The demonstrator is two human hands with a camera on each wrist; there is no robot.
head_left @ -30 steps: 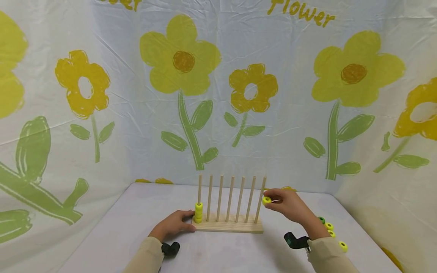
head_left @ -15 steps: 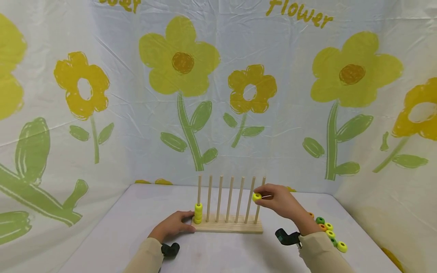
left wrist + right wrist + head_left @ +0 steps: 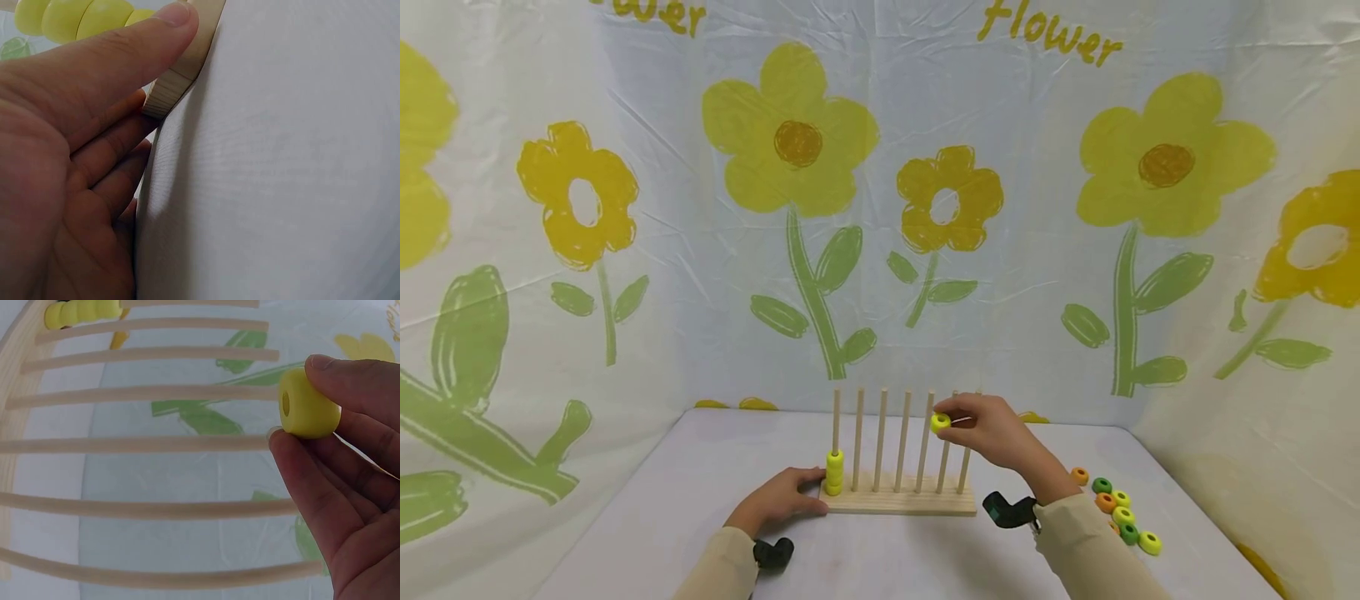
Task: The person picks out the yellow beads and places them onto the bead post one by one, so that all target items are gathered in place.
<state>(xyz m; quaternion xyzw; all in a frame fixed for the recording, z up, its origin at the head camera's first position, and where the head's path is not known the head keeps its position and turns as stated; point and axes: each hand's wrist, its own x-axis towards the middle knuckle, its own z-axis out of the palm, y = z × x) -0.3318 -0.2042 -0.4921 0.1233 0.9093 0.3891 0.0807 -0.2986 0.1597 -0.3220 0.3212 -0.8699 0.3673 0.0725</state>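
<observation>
A wooden peg rack [image 3: 898,503] with several upright rods stands on the table. Yellow beads [image 3: 834,473] are stacked on its leftmost rod. My left hand [image 3: 777,502] holds the left end of the rack's base; in the left wrist view the thumb [image 3: 169,31] lies over the wood, with the other fingers on its far side. Between thumb and fingertips my right hand [image 3: 992,429] pinches a yellow bead [image 3: 309,406], up near the tops of the right-hand rods. The bead's hole faces the rods in the right wrist view, and no rod passes through it.
Loose beads lie on the table at the right, including a green bead [image 3: 1102,485], an orange bead [image 3: 1079,476] and a yellow bead [image 3: 1150,543]. A flower-printed cloth [image 3: 1030,333] hangs behind and beside the white tabletop [image 3: 865,562].
My right hand has carried the yellow bead leftward and slightly up, from beside the rightmost rod to farther along the row. The left hand keeps its hold on the base.
</observation>
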